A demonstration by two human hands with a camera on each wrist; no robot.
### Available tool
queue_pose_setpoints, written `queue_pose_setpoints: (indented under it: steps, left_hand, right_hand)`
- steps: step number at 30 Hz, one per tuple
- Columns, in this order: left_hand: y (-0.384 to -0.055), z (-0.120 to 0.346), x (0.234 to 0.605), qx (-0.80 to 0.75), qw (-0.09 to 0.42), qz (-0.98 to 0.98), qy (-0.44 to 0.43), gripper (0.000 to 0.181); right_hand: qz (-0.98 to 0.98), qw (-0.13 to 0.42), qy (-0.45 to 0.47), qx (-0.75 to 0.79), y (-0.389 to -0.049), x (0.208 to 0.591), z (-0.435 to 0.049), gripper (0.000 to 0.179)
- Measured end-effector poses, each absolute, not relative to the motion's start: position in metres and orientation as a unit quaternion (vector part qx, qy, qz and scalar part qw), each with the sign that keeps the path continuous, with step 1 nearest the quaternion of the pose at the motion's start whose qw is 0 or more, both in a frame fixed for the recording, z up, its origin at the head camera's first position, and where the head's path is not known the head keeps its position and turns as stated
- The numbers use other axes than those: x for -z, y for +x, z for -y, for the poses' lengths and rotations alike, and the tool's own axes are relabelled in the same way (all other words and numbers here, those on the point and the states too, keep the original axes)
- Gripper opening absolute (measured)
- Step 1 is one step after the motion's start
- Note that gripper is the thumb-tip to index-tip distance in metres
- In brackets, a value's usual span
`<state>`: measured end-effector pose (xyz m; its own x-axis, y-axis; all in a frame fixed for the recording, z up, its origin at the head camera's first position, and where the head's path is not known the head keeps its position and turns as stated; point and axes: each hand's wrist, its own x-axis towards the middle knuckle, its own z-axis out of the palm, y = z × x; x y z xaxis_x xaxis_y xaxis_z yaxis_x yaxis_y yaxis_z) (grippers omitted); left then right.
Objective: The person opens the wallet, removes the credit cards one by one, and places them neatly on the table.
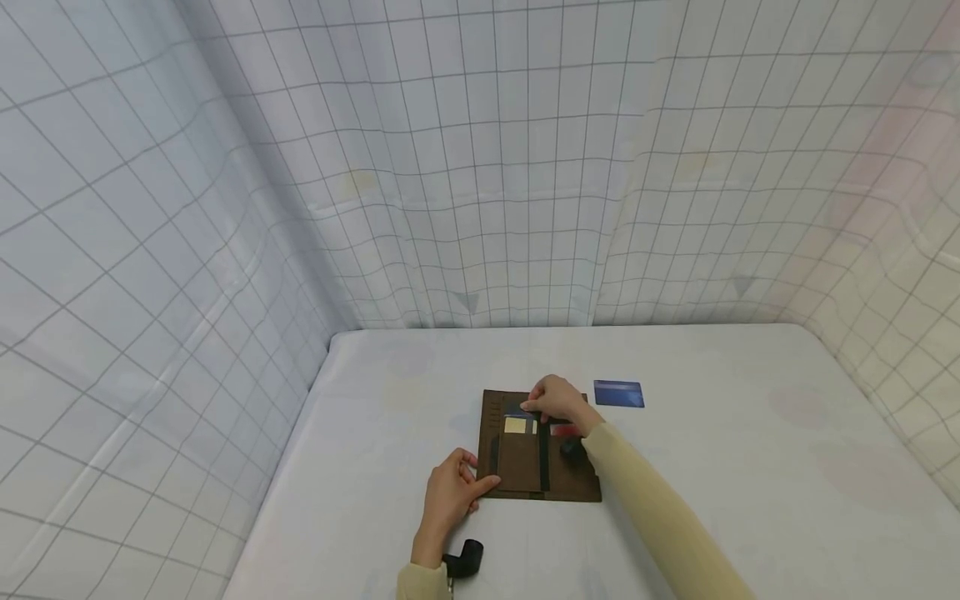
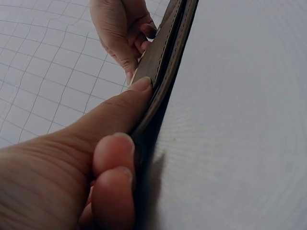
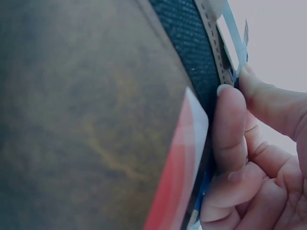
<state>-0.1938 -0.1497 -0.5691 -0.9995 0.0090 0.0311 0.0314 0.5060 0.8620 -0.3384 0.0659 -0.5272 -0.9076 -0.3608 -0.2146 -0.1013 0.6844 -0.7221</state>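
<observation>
A brown leather wallet [image 1: 517, 462] lies spread on the white table, a dark elastic band [image 1: 544, 462] across it. My left hand [image 1: 450, 492] grips its lower left corner, thumb on top and other fingers curled at the edge. At the wallet's upper edge, my right hand [image 1: 558, 398] pinches a card [image 3: 236, 76] between thumb and index finger beside the stitched leather; the fingers hide much of it. A yellowish card [image 1: 515, 425] shows in the left pocket. A red and white card [image 3: 184, 139] pokes out on the right side, below the right hand.
A blue card [image 1: 618, 393] lies on the table [image 1: 712, 467] right of the wallet. Black wrist cameras show at the left wrist [image 1: 467, 560] and over the wallet by the right wrist [image 1: 573, 450]. White grid-patterned curtains [image 1: 480, 167] hang behind and at both sides.
</observation>
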Motion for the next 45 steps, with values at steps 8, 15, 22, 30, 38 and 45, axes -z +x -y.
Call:
queue_pose_setpoints:
  steps: [8,15,22,30,38,45]
  left_hand:
    - [-0.193,0.149,0.57,0.494,0.009,0.87,-0.011,0.042]
    - [-0.192,0.149,0.569,0.493,0.004,0.87,0.002,0.041]
    - [-0.192,0.148,0.569,0.491,0.011,0.871,-0.002,0.042]
    - [-0.192,0.149,0.568,0.49,0.008,0.872,0.0,0.041]
    - [-0.193,0.149,0.567,0.492,0.006,0.87,0.004,0.042]
    - [-0.193,0.149,0.567,0.492,0.01,0.871,-0.007,0.042]
  right_hand:
    - [-0.878,0.183,-0.141,0.418,-0.338,0.533,-0.069,0.018]
    - [-0.869,0.19,-0.158,0.429,-0.34,0.537,-0.071,0.013]
    - [-0.878,0.157,-0.135,0.432,-0.339,0.537,-0.068,0.012]
    - [-0.89,0.126,-0.112,0.423,-0.34,0.538,-0.066,0.013]
    - [-0.878,0.132,-0.141,0.438,-0.341,0.539,-0.069,0.022]
    - [-0.879,0.149,-0.169,0.42,-0.343,0.538,-0.07,0.03]
